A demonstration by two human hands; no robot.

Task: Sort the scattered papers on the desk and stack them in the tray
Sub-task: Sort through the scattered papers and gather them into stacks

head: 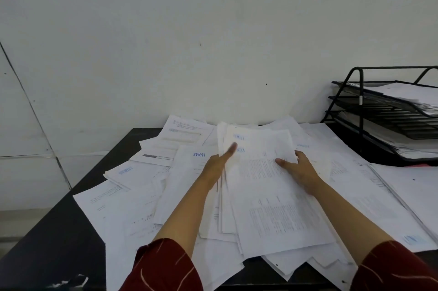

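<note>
Both hands were on one bundle of papers [263,186] in the middle of the frame. The left hand [216,165] had the bundle's left edge, thumb lying flat on top and pointing toward the wall, the other fingers tucked under the sheets so it was gripping them. The right hand [299,168] held the right edge the same way, thumb on the printed top page and fingers curled round the far side. The bundle sat tilted over a mess of loose sheets [132,198] spread across the dark desk [59,231], a few with a blue stamp. The black wire tray [360,106] stood at the right edge of the frame, against the white wall [189,30], well apart from the hands, and already had paper on its shelves. Dark red sleeves [163,267] showed along the bottom.
</note>
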